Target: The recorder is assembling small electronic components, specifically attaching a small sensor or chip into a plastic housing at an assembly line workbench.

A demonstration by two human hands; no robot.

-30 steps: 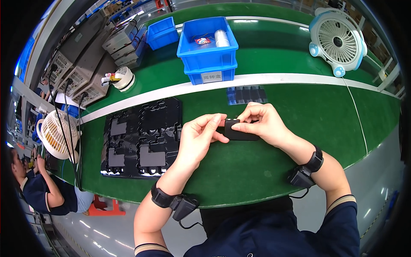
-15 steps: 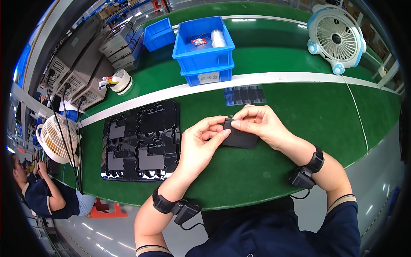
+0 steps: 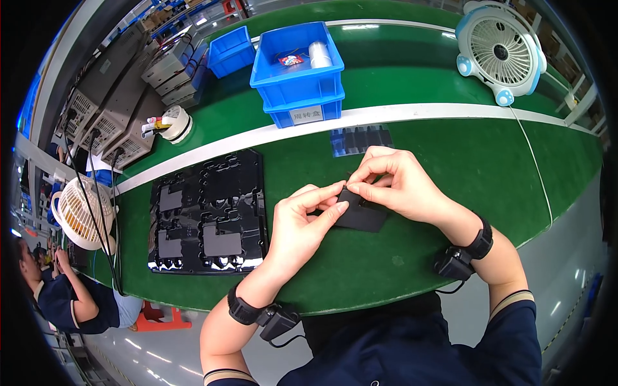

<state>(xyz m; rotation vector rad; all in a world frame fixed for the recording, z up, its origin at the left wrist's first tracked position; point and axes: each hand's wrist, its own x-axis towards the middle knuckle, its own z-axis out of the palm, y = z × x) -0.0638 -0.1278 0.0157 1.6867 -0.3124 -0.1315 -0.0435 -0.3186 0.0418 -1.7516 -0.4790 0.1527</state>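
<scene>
A flat black rectangular piece [image 3: 364, 219] is held between both hands, tilted above the green table. My left hand [image 3: 302, 222] pinches its upper left corner with thumb and fingers. At the top edge of the same piece, my right hand [image 3: 394, 183] is closed, thumb against forefinger; whatever small part lies between those fingertips is hidden. Just beyond my hands lies a strip of dark pieces on clear bluish film [image 3: 362, 139]. To the left rests a glossy black moulded tray [image 3: 207, 212] with flat dark grey pieces in several of its pockets.
Stacked blue bins [image 3: 297, 80] stand past the white ledge, a clear roll in the top one. A white-and-blue fan [image 3: 502, 55] is at the far right, its cable crossing the table. Another fan [image 3: 84, 212], hanging black cables and a seated co-worker [image 3: 74, 293] are at left.
The black piece has tipped and its near edge has turned slightly. My right hand has shifted a little up and right; both hands keep their pinch. The whole view has moved slightly.
</scene>
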